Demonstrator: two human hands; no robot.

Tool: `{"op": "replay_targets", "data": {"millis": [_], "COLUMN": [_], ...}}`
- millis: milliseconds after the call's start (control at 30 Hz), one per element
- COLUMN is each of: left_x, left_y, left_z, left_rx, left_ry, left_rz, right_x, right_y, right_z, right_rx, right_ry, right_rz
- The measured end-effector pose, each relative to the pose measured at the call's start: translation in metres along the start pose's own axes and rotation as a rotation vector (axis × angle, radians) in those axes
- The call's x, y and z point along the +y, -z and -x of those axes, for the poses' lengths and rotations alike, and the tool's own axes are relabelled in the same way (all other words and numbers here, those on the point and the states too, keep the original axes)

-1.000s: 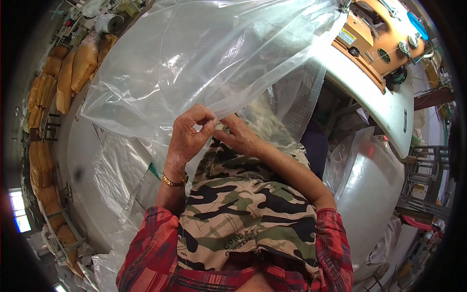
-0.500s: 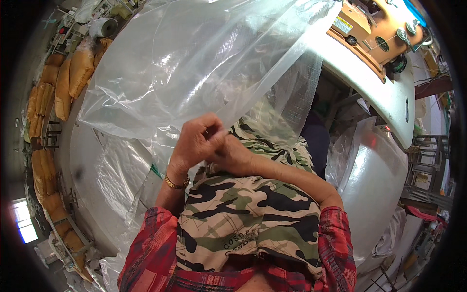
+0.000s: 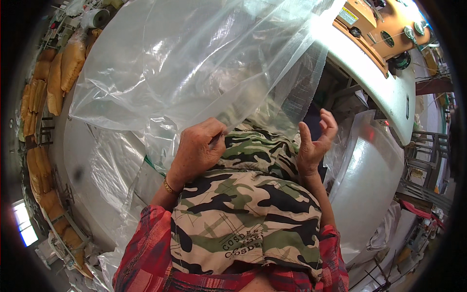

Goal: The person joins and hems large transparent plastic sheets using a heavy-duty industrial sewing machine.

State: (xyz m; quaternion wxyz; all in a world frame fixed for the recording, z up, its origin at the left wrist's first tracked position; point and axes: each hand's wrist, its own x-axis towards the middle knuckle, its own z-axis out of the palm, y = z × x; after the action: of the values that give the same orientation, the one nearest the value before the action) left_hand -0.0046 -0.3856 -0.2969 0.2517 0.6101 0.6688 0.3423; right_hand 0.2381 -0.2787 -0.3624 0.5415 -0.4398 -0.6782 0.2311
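Observation:
My left hand is closed with thumb and fingers drawn together, just in front of the near edge of a large clear plastic sheet. What it pinches, if anything, is hidden behind the fingers. To the right, my right hand is raised with thumb and fingers apart, holding nothing. Between the hands, the camouflage apron covers my lap, and part of the sheet drapes over its far end.
An orange sewing machine stands on a white table at the upper right. More plastic sheeting hangs below that table. Stuffed orange sacks line the left side. A metal rack stands at the far right.
My right hand has swung from beside the left hand, where the forearm crossed my lap, out to the right and opened. The left hand has dropped slightly and stays closed.

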Motion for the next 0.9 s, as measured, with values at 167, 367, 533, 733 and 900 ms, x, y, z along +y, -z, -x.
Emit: {"op": "replay_targets", "data": {"millis": [167, 367, 533, 733, 900], "left_x": [0.000, 0.007, 0.019, 0.017, 0.017], "left_y": [-0.001, 0.008, 0.010, 0.003, 0.001], "left_z": [0.005, 0.012, 0.011, 0.015, 0.018], "left_rx": [0.005, 0.053, 0.012, 0.000, 0.034], "left_ry": [0.003, -0.028, -0.067, -0.107, -0.061], "left_rz": [0.023, 0.174, 0.323, 0.380, 0.425], "right_x": [0.057, -0.036, -0.089, -0.095, -0.095], "right_y": [0.006, 0.000, -0.008, -0.030, -0.035], "right_z": [0.049, 0.022, -0.001, 0.000, 0.000], "right_rx": [-0.408, -0.427, -0.399, -0.554, -0.524], "right_ry": [-0.680, 0.032, 0.372, 0.539, 0.535], "right_rz": [-0.356, -0.087, -0.160, -0.028, -0.086]}}
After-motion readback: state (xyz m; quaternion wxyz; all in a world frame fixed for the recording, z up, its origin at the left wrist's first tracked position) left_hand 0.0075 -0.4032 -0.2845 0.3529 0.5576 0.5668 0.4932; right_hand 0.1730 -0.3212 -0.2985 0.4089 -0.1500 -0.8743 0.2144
